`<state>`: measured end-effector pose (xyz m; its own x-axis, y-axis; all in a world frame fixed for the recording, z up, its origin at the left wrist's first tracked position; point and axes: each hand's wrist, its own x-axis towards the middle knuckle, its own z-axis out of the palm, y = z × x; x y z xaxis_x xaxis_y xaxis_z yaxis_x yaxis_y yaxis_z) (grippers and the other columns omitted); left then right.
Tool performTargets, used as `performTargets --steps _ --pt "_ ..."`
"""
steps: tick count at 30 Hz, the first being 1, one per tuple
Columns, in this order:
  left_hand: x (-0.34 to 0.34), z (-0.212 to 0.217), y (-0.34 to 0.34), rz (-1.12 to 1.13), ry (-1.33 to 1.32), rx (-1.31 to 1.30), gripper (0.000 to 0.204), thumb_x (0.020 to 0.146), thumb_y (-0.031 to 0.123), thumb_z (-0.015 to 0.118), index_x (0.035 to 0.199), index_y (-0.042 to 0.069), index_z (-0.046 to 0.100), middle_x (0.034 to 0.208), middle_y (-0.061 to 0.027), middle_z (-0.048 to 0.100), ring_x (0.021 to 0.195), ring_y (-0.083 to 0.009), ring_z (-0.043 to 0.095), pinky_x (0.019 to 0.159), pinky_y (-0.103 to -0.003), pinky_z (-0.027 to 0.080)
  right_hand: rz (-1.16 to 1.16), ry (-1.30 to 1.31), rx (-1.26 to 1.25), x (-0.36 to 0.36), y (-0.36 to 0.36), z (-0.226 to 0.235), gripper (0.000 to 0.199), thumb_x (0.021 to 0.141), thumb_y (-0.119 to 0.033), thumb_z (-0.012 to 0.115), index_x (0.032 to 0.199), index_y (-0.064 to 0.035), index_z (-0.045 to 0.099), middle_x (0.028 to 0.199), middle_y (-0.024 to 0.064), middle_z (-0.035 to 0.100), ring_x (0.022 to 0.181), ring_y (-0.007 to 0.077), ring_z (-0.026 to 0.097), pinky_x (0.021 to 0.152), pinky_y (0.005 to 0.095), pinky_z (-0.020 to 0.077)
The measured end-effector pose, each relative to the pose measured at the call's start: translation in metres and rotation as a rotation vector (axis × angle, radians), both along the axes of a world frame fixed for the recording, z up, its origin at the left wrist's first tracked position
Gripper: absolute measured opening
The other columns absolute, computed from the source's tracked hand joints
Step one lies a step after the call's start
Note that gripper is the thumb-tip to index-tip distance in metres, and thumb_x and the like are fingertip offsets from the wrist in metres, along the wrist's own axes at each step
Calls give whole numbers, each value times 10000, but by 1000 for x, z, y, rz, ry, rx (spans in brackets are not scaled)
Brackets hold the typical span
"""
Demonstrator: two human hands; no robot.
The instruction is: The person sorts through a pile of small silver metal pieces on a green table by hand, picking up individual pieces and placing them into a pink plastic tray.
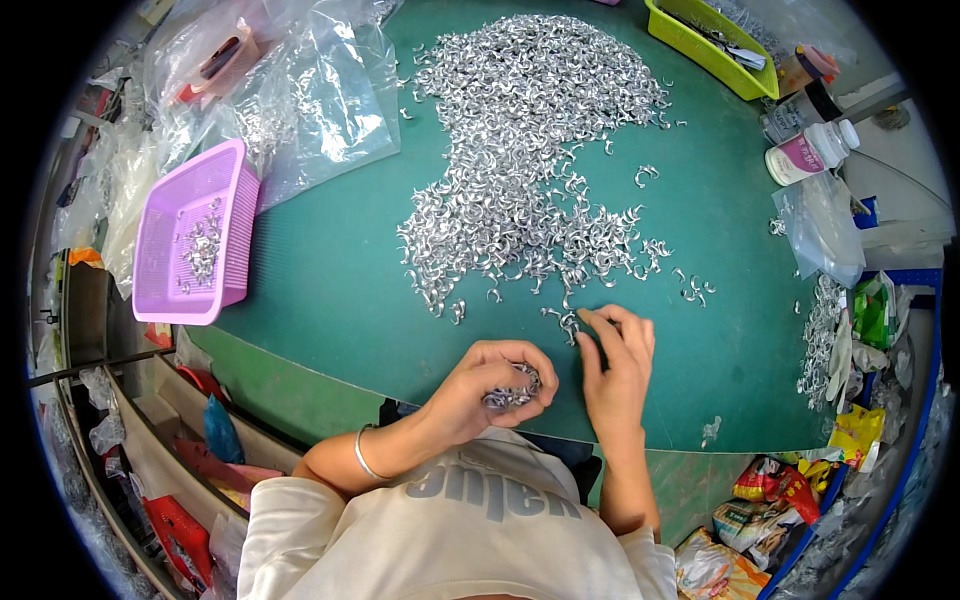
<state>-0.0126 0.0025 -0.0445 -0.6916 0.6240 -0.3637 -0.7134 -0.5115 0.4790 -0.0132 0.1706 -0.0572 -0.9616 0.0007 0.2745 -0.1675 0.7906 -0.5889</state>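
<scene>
A large heap of small curved silvery metal pieces [490, 215] spreads over the green table top [330, 290]. My left hand [490, 390], near the front edge, is curled around a handful of the same metal pieces [513, 390]. To its right, my right hand [617, 365] rests low over the table with thumb and forefinger apart. Its fingertips are beside a few loose metal pieces [563, 322] at the near end of the heap; no piece is visibly gripped between them.
A purple basket [243, 225] with some metal pieces stands at the left, beside clear plastic bags [350, 130]. At the far right are a yellow-green tray [690, 45] and a white bottle [812, 152]. More metal pieces [822, 340] lie along the right edge. An open drawer [160, 430] is at lower left.
</scene>
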Motion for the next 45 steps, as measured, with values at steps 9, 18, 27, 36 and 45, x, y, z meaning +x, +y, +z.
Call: performTargets --steps 9,18,27,36,45 --pt "2 -6 8 89 -15 -195 216 882 174 527 869 -32 590 658 -33 504 500 -66 418 378 -180 255 -122 -273 -549 9 5 0 159 755 56 580 904 6 603 835 70 567 686 135 503 621 246 393" --pt "6 -4 21 217 435 -482 223 723 6 675 937 -8 612 660 28 513 582 -40 421 490 -179 328 54 -471 -1765 27 -2 8 185 840 -44 550 1013 23 545 896 77 586 802 122 538 732 253 420" --pt "5 7 22 224 873 -776 216 671 -8 698 881 29 664 672 -48 564 583 -95 470 538 -219 387 28 -478 -1602 34 -3 12 192 822 32 534 1013 31 524 909 108 603 865 144 570 789 267 438" --pt "6 9 23 284 974 -778 130 735 -41 622 854 5 647 679 -75 569 559 -138 507 503 -245 399 0 -260 -1173 39 -4 20 169 803 57 560 970 57 541 882 78 599 788 117 564 719 227 444" --pt "7 14 18 223 1018 -785 105 767 9 619 871 0 617 708 -74 571 576 -147 517 516 -251 411 40 -303 -1171 42 -4 26 182 811 58 544 993 65 530 866 84 594 784 134 574 717 236 456"
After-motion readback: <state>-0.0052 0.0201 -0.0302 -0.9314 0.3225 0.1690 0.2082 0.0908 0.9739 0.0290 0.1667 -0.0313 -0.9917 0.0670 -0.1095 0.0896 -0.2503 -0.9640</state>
